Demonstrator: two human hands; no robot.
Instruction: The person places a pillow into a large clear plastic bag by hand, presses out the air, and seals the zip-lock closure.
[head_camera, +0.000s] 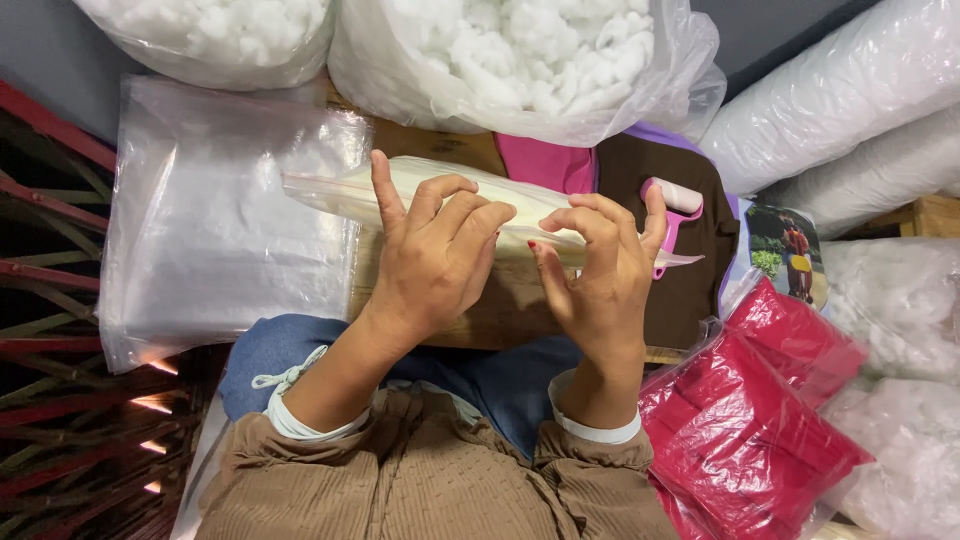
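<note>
Brown sleeves (430, 480) sit nearest. Left hand (432, 262) and right hand (600, 285) pinch a stuffed clear bag (440, 190) at twelve o'clock; filled already, its sealing seems unfinished.

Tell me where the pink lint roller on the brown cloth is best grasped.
Probably by the pink handle of the lint roller, coming from the near side: it lies flat on the brown cloth, white roll end pointing away, handle end nearest the right hand.
</note>
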